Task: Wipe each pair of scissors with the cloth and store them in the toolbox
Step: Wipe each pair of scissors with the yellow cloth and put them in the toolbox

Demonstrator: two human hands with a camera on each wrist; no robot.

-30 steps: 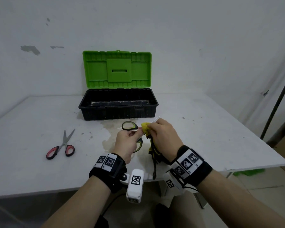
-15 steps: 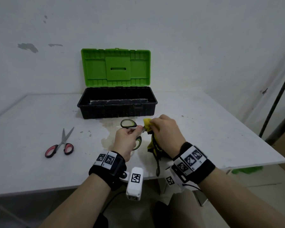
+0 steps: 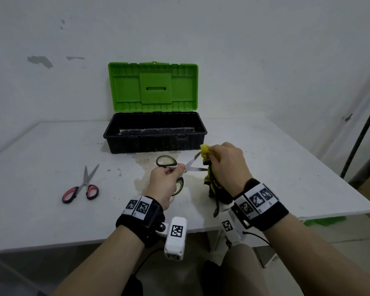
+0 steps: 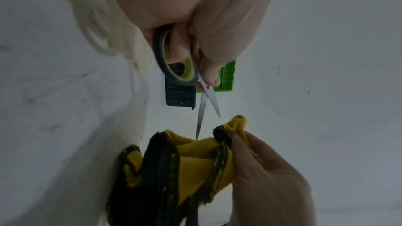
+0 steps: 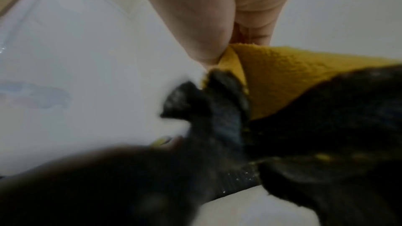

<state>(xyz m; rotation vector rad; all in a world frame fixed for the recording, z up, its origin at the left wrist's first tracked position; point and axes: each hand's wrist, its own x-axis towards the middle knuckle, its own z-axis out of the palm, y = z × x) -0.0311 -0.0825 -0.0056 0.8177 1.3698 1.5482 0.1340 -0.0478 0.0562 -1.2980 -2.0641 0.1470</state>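
Observation:
My left hand (image 3: 166, 180) grips the green-and-black handled scissors (image 3: 169, 164) by the handles, above the table in front of the toolbox; their blades (image 4: 205, 107) are spread apart. My right hand (image 3: 224, 162) holds a bunched yellow cloth with black edging (image 3: 205, 151), which touches the blade tips. The wrist view shows the lower blade tip reaching into a fold of the cloth (image 4: 195, 157). A second pair, with red handles (image 3: 81, 189), lies flat on the table at the left. The black toolbox (image 3: 155, 138) stands open with its green lid (image 3: 153, 86) upright.
The white table (image 3: 41, 221) stands against a white wall, with a stained patch in front of the toolbox. Its right edge drops off near a dark pole (image 3: 363, 129). Something green (image 3: 325, 221) lies on the floor under the right edge.
My right hand with the cloth has slid outward along the blades toward their tips, and the two blades now show spread apart. The left hand keeps its hold on the handles.

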